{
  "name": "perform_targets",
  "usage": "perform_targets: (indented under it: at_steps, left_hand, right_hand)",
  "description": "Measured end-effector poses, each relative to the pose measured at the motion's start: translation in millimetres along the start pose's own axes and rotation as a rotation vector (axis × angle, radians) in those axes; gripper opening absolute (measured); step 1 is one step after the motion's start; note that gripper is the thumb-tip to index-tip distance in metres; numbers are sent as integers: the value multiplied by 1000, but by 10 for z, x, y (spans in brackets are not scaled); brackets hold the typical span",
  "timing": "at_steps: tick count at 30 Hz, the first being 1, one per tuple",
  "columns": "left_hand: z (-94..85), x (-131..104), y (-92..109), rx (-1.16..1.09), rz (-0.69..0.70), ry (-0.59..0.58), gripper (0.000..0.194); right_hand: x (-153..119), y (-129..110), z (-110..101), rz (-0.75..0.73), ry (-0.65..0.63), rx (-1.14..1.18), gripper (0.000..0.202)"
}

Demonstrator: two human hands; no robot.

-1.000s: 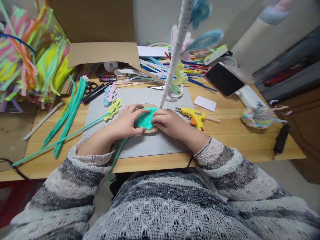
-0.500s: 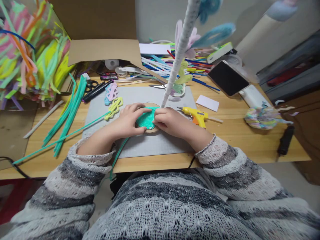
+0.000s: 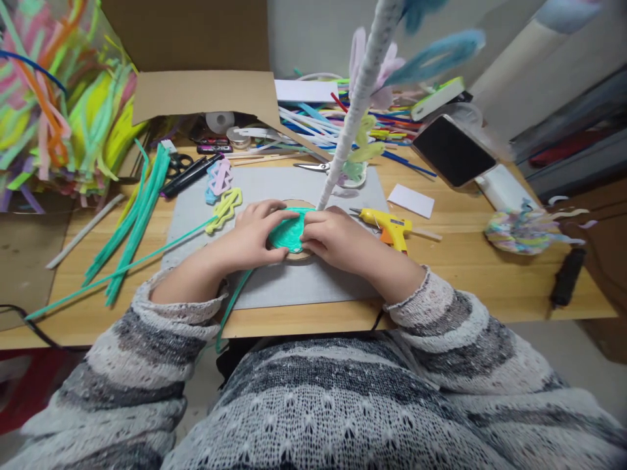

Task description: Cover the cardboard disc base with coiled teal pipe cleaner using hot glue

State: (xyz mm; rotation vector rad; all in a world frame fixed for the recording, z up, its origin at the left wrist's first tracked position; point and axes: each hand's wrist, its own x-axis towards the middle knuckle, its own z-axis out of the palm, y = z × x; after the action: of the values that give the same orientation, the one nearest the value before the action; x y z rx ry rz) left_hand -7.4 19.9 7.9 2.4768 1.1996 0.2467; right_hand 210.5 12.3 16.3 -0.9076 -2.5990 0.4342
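Observation:
A round base with a brown rim lies on the grey cutting mat, its top covered with coiled green pipe cleaner. My left hand curls around the base's left side, thumb at the near edge and fingers at the far edge. On the right side, my right hand has its fingers pinched together against the green coil; the fingertips are partly hidden. A white wrapped stem rises tilted from the base's far side, bearing fuzzy pastel loops. A loose green strand hangs from beneath my left hand over the table edge.
Right of the mat lies a yellow glue gun beside a white card. Green pipe cleaners and black-handled scissors are at left. Bent pastel pieces rest on the mat. A phone leans at back right.
The view has shifted slightly, so the stem and right-hand things appear a little further right. Both hands keep their places on the base, with hardly any finger movement.

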Motion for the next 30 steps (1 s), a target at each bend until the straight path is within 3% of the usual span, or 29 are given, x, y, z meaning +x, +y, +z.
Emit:
perform_targets:
  at_steps: [11,20,30]
  left_hand:
    - [-15,11,-1,30,21,0,66]
    - [-61,14,10,98,30,23,58]
    - [-53,14,-7,92,26,18,56]
  right_hand:
    - [-5,-38,36,-37,9,-152,27]
    - [-13,-38,41,-44,33,-133,26]
    - [-20,-55,-21,74,-24,-67,26]
